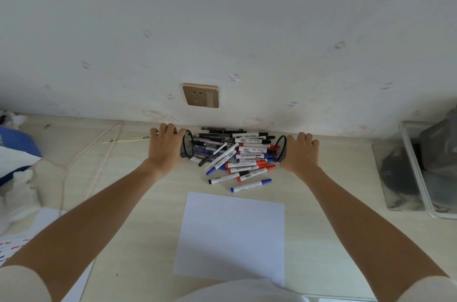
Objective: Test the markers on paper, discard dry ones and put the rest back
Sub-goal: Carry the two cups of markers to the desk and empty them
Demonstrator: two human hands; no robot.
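Each grip holds a tipped black mesh cup: left hand [166,146], right hand [300,153]; markers [239,155] lie between.

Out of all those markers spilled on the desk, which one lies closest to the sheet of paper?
The blue-capped marker at the near edge of the pile. It lies alone, almost level, just beyond the paper's far edge; every other marker sits farther back toward the wall.

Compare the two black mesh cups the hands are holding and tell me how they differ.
The left mesh cup, gripped by the left hand, opens toward the right; the right mesh cup, gripped by the right hand, opens toward the left. The left cup sits slightly nearer the wall than the right cup. Both are black mesh, tipped on their sides, mouths facing the spilled marker pile between them.
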